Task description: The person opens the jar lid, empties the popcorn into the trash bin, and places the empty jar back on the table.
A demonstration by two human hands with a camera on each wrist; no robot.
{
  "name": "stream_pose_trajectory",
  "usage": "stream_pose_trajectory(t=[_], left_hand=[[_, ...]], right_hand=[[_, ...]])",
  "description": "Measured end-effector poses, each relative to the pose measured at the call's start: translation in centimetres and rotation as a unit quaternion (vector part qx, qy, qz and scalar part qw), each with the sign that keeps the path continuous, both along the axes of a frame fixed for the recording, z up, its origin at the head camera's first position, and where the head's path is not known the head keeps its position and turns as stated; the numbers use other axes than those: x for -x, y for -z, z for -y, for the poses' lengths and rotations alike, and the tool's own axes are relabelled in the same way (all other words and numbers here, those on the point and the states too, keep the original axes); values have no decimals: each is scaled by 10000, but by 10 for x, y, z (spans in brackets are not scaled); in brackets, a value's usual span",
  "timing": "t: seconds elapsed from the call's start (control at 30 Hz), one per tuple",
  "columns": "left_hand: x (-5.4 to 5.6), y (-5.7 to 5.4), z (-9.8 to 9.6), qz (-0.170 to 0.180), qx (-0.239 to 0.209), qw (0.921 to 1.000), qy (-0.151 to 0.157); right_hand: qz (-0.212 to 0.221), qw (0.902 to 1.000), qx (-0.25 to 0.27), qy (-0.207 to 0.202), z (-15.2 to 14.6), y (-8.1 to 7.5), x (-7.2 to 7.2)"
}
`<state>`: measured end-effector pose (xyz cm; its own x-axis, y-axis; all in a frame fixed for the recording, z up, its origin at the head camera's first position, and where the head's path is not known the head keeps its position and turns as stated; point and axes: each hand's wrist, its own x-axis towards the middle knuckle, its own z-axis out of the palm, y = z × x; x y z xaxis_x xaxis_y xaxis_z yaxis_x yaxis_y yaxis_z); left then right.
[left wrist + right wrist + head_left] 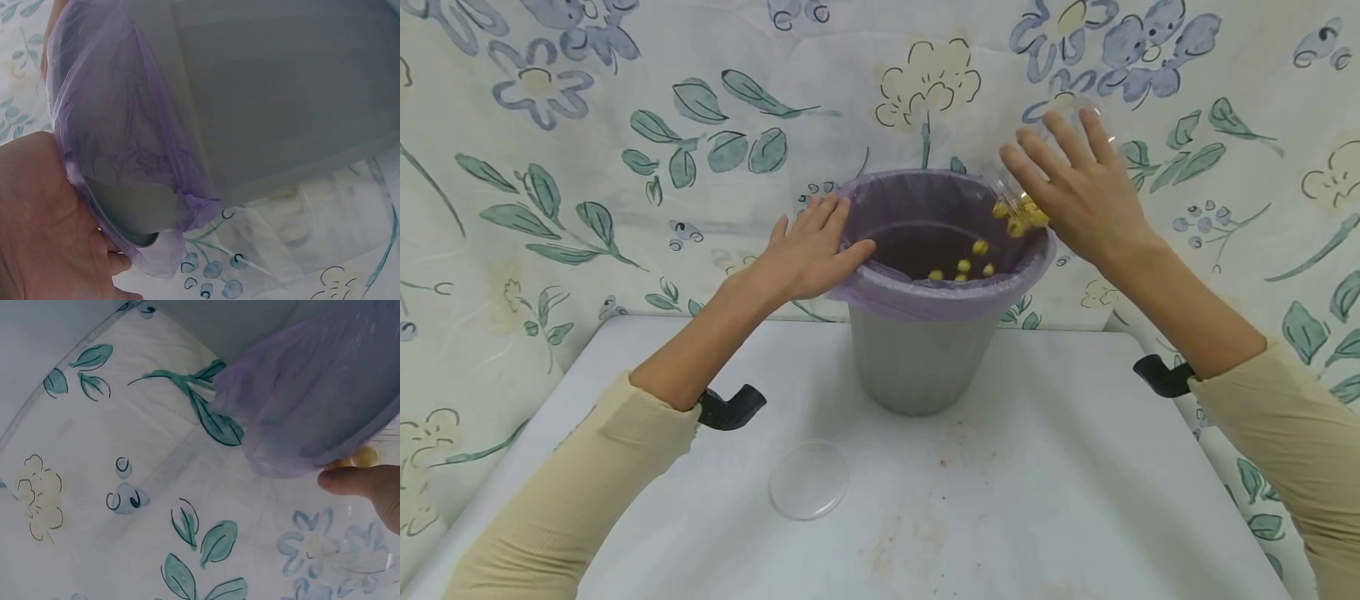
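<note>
A grey bin (921,358) stands on the table, lined with a purple plastic bag (917,302) folded over its rim. My left hand (811,254) rests on the left side of that rim, fingers extended; the left wrist view shows its palm against the bag (125,119). Over the right rim, my right hand (1086,187) grips a clear plastic jar (1004,185), tilted mouth-down into the bin. Small yellow balls (1017,225) crowd at its mouth, and several more yellow balls (964,266) are inside the bin opening. The right thumb (350,481) shows near the bag.
A clear round lid (808,481) lies on the white table (1037,483) in front of the bin, to the left. Brownish specks and smudges (910,537) mark the tabletop. Floral cloth (715,125) hangs behind and at the sides.
</note>
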<state>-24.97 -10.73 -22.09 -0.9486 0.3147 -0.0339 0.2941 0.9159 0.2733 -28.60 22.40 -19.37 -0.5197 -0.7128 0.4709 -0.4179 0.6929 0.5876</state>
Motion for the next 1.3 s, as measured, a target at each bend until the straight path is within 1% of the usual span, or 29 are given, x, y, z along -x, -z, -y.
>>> stream_pose_trajectory(t=[0.1,0.37,0.43,0.5,0.57,0.67,0.77,0.83,0.93,1.0,1.03,1.1,1.17,1.2,1.23,1.3], left_hand=[[0,0,0,8,10,10000,-6],[1,1,1,12,-30,10000,-5],[2,1,1,2,-43,10000,-3],[1,1,1,-3,-51,10000,0],[1,1,1,-1,-39,10000,6],[1,0,1,-2,-20,10000,12],[1,1,1,-19,-24,10000,11],[1,1,0,-25,-23,10000,9],[1,1,0,-24,-14,10000,1],[0,0,0,-18,7,10000,-4],[0,0,0,-21,21,10000,-6],[0,-1,0,-18,64,10000,-7],[-1,-1,1,-10,123,9999,-6],[-1,-1,1,-10,160,9999,-5],[-1,-1,1,-5,188,9998,-7],[-2,-2,2,-1,251,9997,-16]], right_hand=[[-10,9997,-208,105,1,0,-1],[-174,9977,-612,223,1,-1,-3],[-153,9975,-635,252,0,-1,-3],[-114,9981,-551,238,0,-1,-3],[-135,9992,-344,135,-2,1,-2],[-243,9993,237,-153,-7,5,-1],[-351,9932,1040,-378,-13,11,0],[-328,9870,1534,-354,-17,14,-1],[-189,9741,2241,-231,-25,18,-4],[102,9641,2652,-82,-32,20,-7],[360,9566,2891,52,-35,21,-11],[851,9341,3457,265,-41,23,-18],[1398,9062,3960,486,-47,26,-27],[1592,8921,4193,546,-50,29,-31],[1800,8770,4421,548,-54,31,-35],[2093,8510,4797,437,-60,38,-43]])
